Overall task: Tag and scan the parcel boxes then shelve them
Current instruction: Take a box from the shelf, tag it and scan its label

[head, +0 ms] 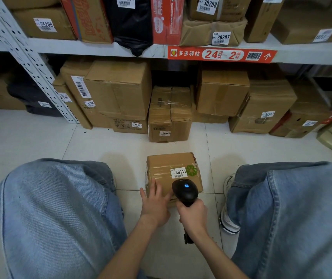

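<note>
One parcel box [169,164] steadied under the flat-fingered left hand [155,204]; right hand [193,215] grips barcode scanner [185,191], aimed twelve o'clock at its tag [179,172].

This is a parcel storeroom: metal shelves [100,48] hold stacked cardboard boxes [119,87] (many with a numbered barcode label [219,38]), and a red shelf sign [221,55] reads 24-2.

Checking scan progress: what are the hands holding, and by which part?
The right hand grips the black scanner by its handle. The left hand holds nothing; its fingers rest on the parcel box.
</note>
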